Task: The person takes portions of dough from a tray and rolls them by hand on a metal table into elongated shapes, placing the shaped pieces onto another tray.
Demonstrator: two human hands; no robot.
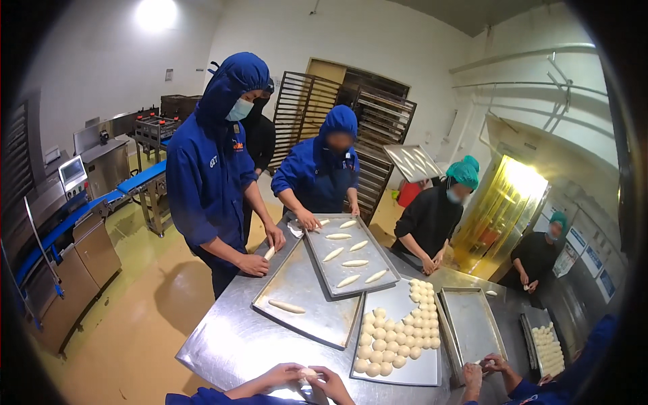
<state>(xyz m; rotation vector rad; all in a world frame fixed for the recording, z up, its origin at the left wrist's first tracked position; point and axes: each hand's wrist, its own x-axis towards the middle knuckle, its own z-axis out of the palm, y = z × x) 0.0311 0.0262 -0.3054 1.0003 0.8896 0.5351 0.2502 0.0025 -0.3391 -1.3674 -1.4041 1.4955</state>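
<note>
The left hand [287, 373] pinches a small piece of dough [308, 372] between its fingertips, and the right hand [331, 386] curls in to the other side of it — how firmly the right fingers press, I cannot tell. The dough sits right in the grip, above the near edge of the steel table [229, 337].

Straight beyond the grip lies a worn metal tray [324, 317] with a single tapered roll [287, 306] on it, toward the near end. Farther out and slightly to the right of the grip, a second tray [378, 256] overlaps the first and carries several similar rolls, spaced apart. To the right of the grip, and nearer than that, stands a tray of dough balls [424, 371], packed close together. Past it, farther right, is a bare tray [472, 324], with a co-worker's hands [496, 363] at its near end.

Beyond the grip to the left, across the table, a co-worker in a blue coat [202, 169] handles another rolled piece [270, 253] — both hands are on it, beside the worn tray.
</note>
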